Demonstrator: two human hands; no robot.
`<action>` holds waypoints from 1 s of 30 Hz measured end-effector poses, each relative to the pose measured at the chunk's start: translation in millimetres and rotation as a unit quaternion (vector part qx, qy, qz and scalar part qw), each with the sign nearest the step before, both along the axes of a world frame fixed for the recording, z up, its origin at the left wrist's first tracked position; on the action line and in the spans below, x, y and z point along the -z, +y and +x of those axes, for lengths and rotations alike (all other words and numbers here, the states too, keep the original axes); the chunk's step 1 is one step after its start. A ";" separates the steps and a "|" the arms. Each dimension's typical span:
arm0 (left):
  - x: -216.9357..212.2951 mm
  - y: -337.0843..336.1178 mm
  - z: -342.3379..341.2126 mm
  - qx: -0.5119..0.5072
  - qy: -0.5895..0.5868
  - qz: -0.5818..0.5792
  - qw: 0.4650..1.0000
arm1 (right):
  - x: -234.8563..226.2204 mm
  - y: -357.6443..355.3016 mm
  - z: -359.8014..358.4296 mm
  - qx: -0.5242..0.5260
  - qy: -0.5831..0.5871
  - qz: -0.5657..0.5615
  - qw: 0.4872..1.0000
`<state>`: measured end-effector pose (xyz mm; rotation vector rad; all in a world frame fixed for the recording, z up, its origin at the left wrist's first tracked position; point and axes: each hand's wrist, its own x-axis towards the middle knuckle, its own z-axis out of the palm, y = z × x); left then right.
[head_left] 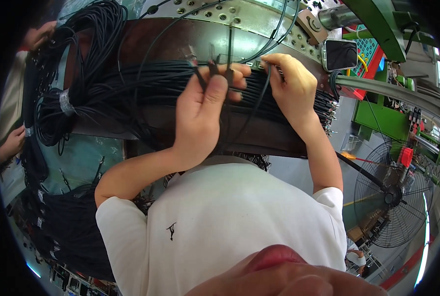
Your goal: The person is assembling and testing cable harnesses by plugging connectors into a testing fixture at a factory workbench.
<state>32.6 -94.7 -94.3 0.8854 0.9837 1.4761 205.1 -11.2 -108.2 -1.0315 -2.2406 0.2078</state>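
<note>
Left hand [202,116]: raised over the worktop, fingers [215,91] pinching a few thin black cable ends [212,69] upright.
Right hand [291,86]: just beside it, fingertips pressed onto the flat band of black cables [146,81].
Cable band: runs across the brown curved worktop [180,34].
Coiled cables [77,59]: bundled at left, taped.
Phone [340,54]: right of the hands, screen dark.
Fan [395,195]: lower right, on the floor.
</note>
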 end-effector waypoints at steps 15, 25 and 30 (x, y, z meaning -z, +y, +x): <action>-9.0 -4.5 0.0 0.169 -0.164 -0.251 0.939 | -0.1 3.3 3.8 -0.026 0.001 0.048 0.999; -15.5 4.3 -11.0 0.152 -0.144 -0.185 0.960 | 7.0 0.0 6.1 -0.014 0.056 -0.073 0.996; -7.8 2.6 -0.4 0.146 -0.098 -0.219 0.960 | 11.5 0.1 8.0 -0.028 0.089 -0.119 0.989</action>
